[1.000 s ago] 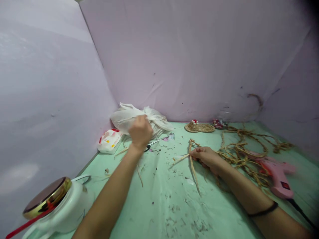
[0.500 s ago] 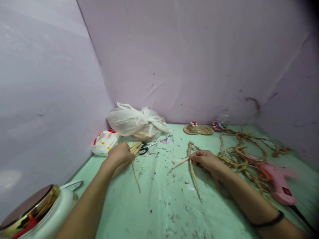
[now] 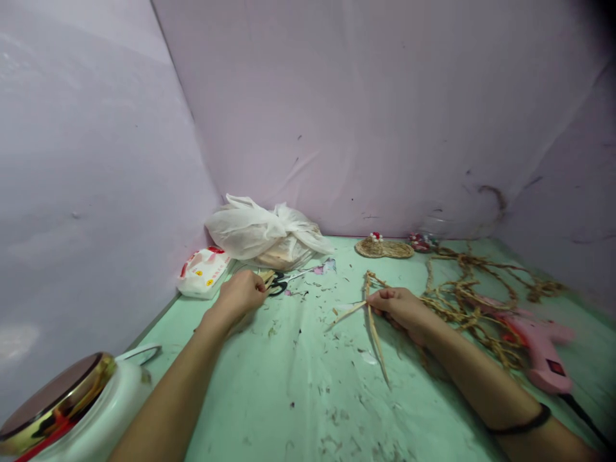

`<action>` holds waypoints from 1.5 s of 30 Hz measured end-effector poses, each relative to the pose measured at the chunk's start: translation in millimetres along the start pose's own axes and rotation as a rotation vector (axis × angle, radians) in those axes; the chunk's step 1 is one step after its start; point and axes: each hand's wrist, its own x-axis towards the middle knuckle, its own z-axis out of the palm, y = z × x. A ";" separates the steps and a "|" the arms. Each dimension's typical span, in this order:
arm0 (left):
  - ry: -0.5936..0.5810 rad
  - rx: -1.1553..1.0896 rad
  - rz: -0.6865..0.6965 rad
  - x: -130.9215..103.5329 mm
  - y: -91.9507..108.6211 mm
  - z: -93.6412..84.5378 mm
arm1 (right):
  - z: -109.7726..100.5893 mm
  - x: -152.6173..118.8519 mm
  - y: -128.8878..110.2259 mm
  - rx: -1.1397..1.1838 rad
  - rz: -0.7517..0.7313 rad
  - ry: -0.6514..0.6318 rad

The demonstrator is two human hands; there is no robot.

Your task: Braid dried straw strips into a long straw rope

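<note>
My right hand (image 3: 395, 308) pinches a straw braid (image 3: 367, 283) between thumb and fingertips. Below the pinch, one loose straw strand (image 3: 378, 346) points down toward me and another slants to the left. My left hand (image 3: 242, 293) is closed, with its fingertips at a bundle of pale straw strips (image 3: 266, 276); most of the bundle is hidden under the hand and forearm. Scissors (image 3: 279, 284) with black handles lie just beyond those fingers, blades to the right.
A tied white plastic bag (image 3: 269, 231) and a tissue pack (image 3: 205, 273) lie at back left. A woven sole-shaped piece (image 3: 389, 249) with red and white beads sits behind the braid. Tangled braided cord (image 3: 462, 301) and a pink glue gun (image 3: 548, 359) are right; a lidded white jar (image 3: 106, 404) stands front left.
My left hand has shifted slightly to the right and forward over the straw strips. A strip that hung below it no longer shows. My right hand keeps its pinch.
</note>
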 end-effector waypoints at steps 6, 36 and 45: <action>0.081 0.013 0.006 6.0 3.7 19.3 | -0.1 -1.9 -1.2 -0.014 0.002 0.001; -0.342 -0.538 0.292 9.4 138.1 45.9 | -6.2 -4.7 -3.3 0.126 -0.098 0.003; -0.411 -0.589 0.307 7.2 140.8 35.5 | -5.9 -4.5 -3.8 0.150 -0.086 0.004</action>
